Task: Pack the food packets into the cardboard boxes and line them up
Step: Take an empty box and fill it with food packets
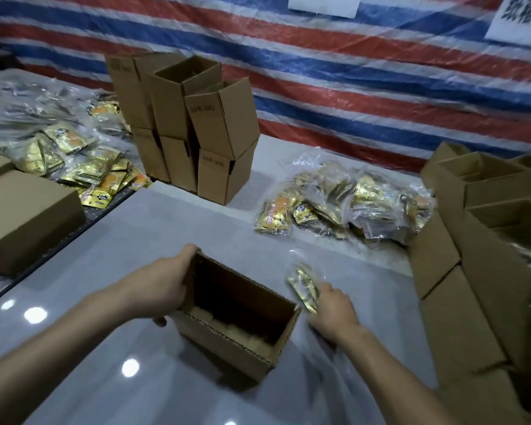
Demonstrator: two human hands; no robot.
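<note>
Two bare hands are seen in the lower half of the frame. The left hand [163, 286] is clamped on the left wall of an open box [227, 348], with fingers curled over the rim and the thumb tucked at the near corner. The box is stood on the grey table [166, 216] at lower centre. Its inside is dark, and whether anything lies in it cannot be told. The right hand [334, 308] is held just right of the box, and a gold packet [304, 286] is gripped in its curled fingers. Both hand and packet are blurred. The packet is seen just outside the box's right wall.

A heap [344, 204] of packets in clear bags is spread at centre right of the table, well apart from the box. A larger heap [83, 157] is piled at left. A stack [193, 133] of open boxes is set at upper centre between the two heaps, some upright and some tilted. More boxes [478, 256] are stacked along the right edge of the frame, and a closed box [25, 219] is laid at the left edge. A red, white and blue striped sheet [350, 72] is hung across the back, with paper signs [322, 4] fixed on it at the top.
</note>
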